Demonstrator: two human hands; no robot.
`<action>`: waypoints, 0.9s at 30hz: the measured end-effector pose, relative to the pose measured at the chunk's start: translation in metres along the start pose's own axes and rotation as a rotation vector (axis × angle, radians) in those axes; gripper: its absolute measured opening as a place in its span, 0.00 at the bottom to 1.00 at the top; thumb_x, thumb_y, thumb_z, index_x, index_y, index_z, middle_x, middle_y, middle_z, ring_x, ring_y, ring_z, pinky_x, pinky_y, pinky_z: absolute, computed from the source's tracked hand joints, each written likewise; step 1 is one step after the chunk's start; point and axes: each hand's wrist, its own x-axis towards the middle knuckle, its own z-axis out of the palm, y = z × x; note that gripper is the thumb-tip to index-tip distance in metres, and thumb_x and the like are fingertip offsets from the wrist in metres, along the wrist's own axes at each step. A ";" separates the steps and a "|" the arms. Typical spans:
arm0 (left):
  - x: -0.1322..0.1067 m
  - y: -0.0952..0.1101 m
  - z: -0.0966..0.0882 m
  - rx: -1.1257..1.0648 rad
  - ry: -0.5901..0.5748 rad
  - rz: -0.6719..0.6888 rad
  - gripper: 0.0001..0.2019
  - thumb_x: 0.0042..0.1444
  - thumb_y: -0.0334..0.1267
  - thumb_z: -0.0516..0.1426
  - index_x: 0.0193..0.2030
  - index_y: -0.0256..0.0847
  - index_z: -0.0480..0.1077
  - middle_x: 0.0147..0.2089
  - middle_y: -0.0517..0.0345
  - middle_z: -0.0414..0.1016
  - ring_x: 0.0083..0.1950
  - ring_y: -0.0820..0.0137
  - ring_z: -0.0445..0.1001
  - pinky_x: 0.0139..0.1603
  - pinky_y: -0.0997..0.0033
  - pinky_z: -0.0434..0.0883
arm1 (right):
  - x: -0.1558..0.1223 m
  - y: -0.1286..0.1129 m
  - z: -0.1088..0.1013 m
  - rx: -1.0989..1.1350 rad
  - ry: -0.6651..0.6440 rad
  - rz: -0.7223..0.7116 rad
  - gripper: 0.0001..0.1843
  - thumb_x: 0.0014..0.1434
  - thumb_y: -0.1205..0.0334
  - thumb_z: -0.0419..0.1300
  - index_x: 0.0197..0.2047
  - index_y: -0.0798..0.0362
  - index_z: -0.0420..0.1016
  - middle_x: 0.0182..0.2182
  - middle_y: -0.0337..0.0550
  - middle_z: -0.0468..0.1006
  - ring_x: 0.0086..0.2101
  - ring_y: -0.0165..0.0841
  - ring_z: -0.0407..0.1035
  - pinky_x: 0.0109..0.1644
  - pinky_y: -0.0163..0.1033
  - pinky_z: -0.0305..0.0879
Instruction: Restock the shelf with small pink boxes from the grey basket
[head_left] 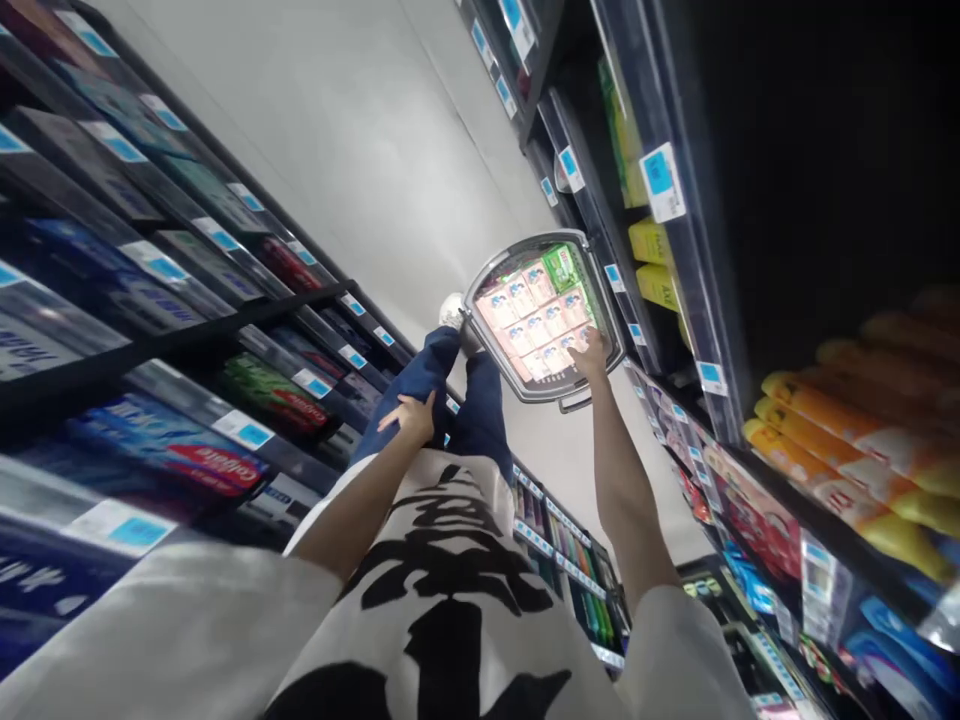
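A grey shopping basket (491, 262) stands on the floor by my feet, its handle folded down at the near rim. Rows of matching pink packs (534, 327) with blue print fill most of it. A green pack (559, 268) lies at the basket's far right corner. My right hand (590, 354) reaches into the basket, with its fingers spread on the pink packs near the right side. My left hand (414, 417) rests on the thigh of my blue trousers (472, 410), fingers apart and holding nothing.
At the left, shelves hold toothpaste boxes (172, 445) behind clear fronts with blue price tags. Shelves on the right carry orange and yellow bottles (832, 440) and yellow packs (652, 265). Pale floor (360, 130) runs between them.
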 end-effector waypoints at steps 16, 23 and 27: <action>0.043 0.006 0.004 0.131 0.006 -0.081 0.56 0.53 0.50 0.68 0.78 0.67 0.34 0.69 0.25 0.58 0.48 0.41 0.80 0.26 0.43 0.80 | 0.145 0.023 0.052 -0.193 0.073 0.076 0.54 0.48 0.50 0.74 0.71 0.59 0.55 0.71 0.66 0.55 0.67 0.57 0.56 0.72 0.64 0.52; 0.044 -0.011 0.001 0.102 0.014 -0.083 0.56 0.52 0.52 0.68 0.78 0.66 0.36 0.66 0.28 0.60 0.52 0.39 0.78 0.31 0.45 0.81 | 0.131 0.021 0.054 -0.170 0.195 0.126 0.36 0.55 0.50 0.68 0.62 0.53 0.61 0.61 0.58 0.69 0.63 0.53 0.58 0.66 0.67 0.55; 0.045 -0.017 0.004 0.074 0.026 -0.066 0.57 0.51 0.51 0.69 0.79 0.65 0.36 0.65 0.29 0.61 0.52 0.39 0.78 0.32 0.43 0.81 | 0.129 0.021 0.050 -0.184 0.172 0.139 0.37 0.51 0.53 0.71 0.59 0.54 0.61 0.60 0.58 0.69 0.64 0.52 0.57 0.69 0.65 0.48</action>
